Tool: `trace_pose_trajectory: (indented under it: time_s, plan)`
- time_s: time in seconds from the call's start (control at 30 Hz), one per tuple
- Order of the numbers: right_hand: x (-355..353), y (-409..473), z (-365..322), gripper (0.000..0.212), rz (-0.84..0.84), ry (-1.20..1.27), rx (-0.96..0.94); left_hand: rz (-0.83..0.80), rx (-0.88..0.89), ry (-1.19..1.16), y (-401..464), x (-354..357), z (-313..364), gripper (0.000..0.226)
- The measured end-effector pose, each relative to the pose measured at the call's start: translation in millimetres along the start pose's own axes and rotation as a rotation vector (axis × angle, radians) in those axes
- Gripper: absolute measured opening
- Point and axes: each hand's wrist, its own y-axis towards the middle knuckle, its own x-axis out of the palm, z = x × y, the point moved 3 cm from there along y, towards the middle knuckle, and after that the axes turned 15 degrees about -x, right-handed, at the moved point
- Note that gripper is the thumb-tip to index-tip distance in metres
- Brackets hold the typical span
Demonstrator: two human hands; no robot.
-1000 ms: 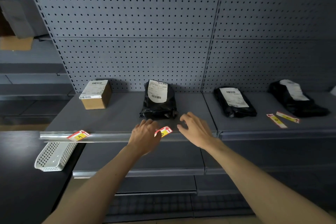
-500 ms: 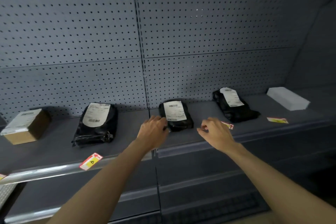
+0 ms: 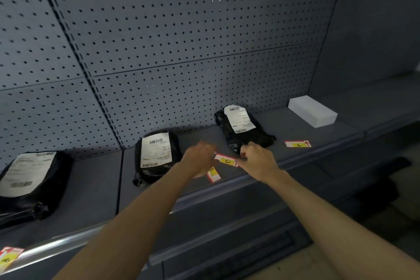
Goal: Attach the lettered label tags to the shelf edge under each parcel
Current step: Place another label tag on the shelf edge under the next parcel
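Note:
Both hands hold a red, white and yellow label tag marked C (image 3: 228,160) above the grey shelf (image 3: 97,191). My left hand (image 3: 200,157) pinches its left end and my right hand (image 3: 258,159) its right end. A second tag (image 3: 213,174) lies on the shelf just below my left hand. A tag marked E (image 3: 297,144) lies further right. Another tag (image 3: 9,257) is fixed on the shelf edge (image 3: 68,245) at the far left. Three black parcels with white address labels lie on the shelf: left (image 3: 31,186), middle (image 3: 156,157), right (image 3: 243,127).
A white box (image 3: 312,113) stands on the shelf at the right. Grey pegboard (image 3: 181,41) forms the back wall. A lower shelf (image 3: 227,234) runs beneath, and pale floor shows at the bottom right.
The view has swung right along the shelf. My hands moved from the shelf front to between the middle and right parcels, and they now hold the C tag lifted off the shelf.

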Motion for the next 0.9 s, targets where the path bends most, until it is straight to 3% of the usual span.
trace_pose_trajectory:
  time_s: [0.3,0.47,0.73,0.9]
  plan:
    - [46,48,18,0.036,-0.176,-0.059,-0.033,-0.158,0.104,0.126,80,42,8,0.043]
    - [58,58,24,0.038,-0.211,-0.031,-0.032,-0.19,0.11,0.072,97,50,10,0.035]
    - [42,60,28,0.01,-0.141,0.071,-0.124,-0.185,0.033,-0.112,86,32,9,0.021]
    - [21,63,8,0.003,-0.001,0.222,-0.254,-0.042,-0.057,-0.197,47,1,-11,0.007]
